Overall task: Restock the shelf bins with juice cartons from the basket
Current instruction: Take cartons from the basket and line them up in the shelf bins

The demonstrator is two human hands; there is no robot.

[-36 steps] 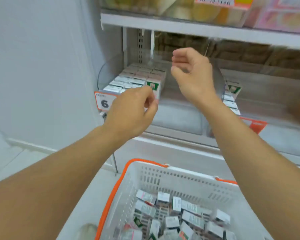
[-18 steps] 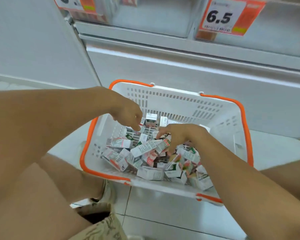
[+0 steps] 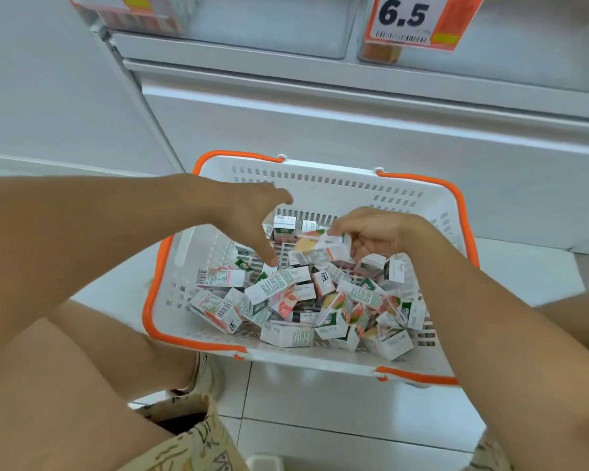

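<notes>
Lifted since before, right hand (image 3: 374, 232) pinches a carton (image 3: 320, 246) above the basket (image 3: 320, 185); left hand (image 3: 249, 215) spread, released

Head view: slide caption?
Right hand lifts a juice carton from the basket; left hand reaches in, open.

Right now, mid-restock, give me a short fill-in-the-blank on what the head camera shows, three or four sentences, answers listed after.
1. The right hand holds one juice carton above the ____.
2. The rim and handles of the basket are coloured ____.
3. The left hand reaches over the pile with its fingers spread and holds ____.
4. The price tag on the shelf edge reads ____.

Missing words: basket; orange; nothing; 6.5
</notes>
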